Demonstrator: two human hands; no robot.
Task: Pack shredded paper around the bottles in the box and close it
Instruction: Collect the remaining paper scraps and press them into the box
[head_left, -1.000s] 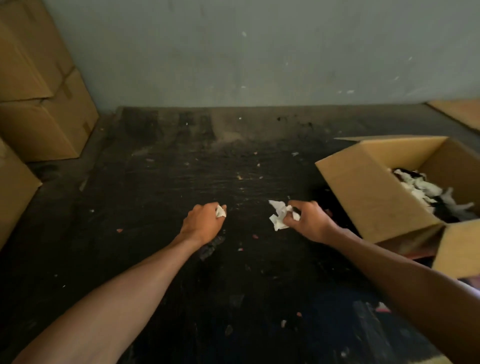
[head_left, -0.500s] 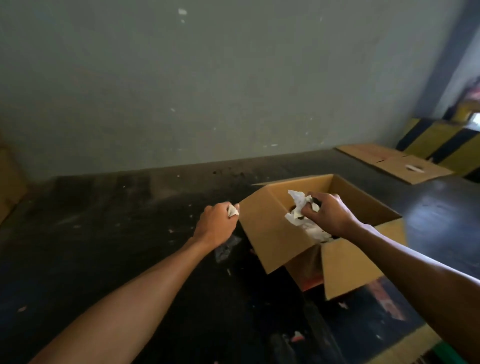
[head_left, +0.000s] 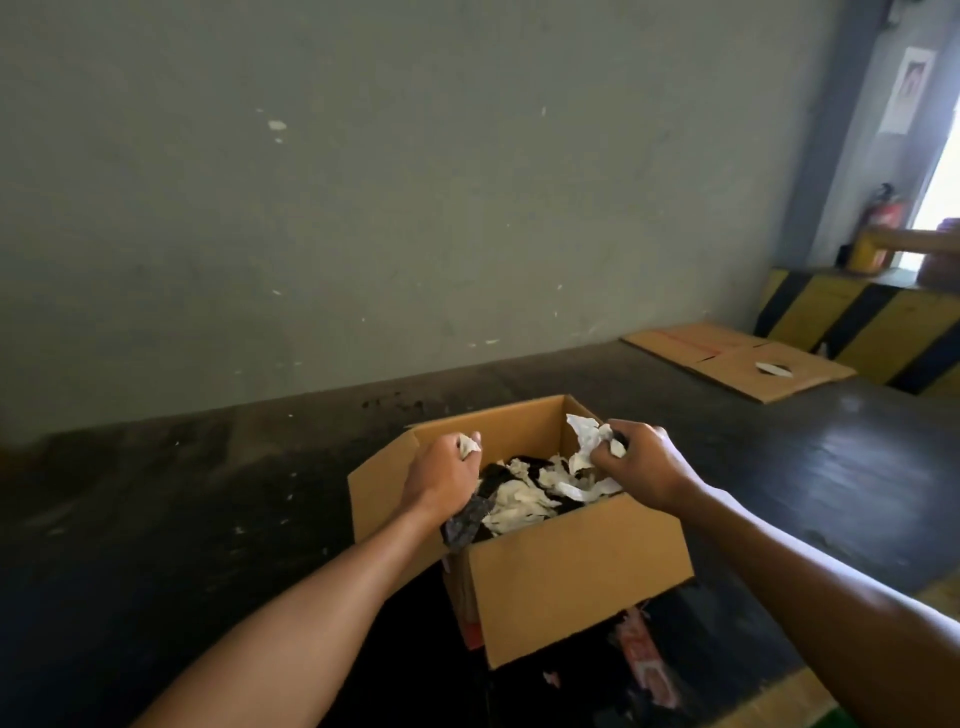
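An open cardboard box (head_left: 576, 571) stands on the dark floor with its flaps up. Inside lie white shredded paper scraps (head_left: 524, 501) over dark shapes; I cannot make out the bottles clearly. My left hand (head_left: 444, 475) hovers over the box's left side, closed on a small white paper scrap (head_left: 469, 446). My right hand (head_left: 641, 465) is over the right side of the opening, gripping a larger crumpled wad of white paper (head_left: 589, 441).
Flattened cardboard (head_left: 737, 364) lies on the floor at the back right, near a yellow-and-black striped barrier (head_left: 862, 322). A red fire extinguisher (head_left: 880, 213) stands by the doorway. A grey wall runs behind the box. Small scraps litter the dark floor.
Both hands, each carrying paper, moved from the bare floor on the left over to the box; the view swung right with them. They now sit above the box opening.
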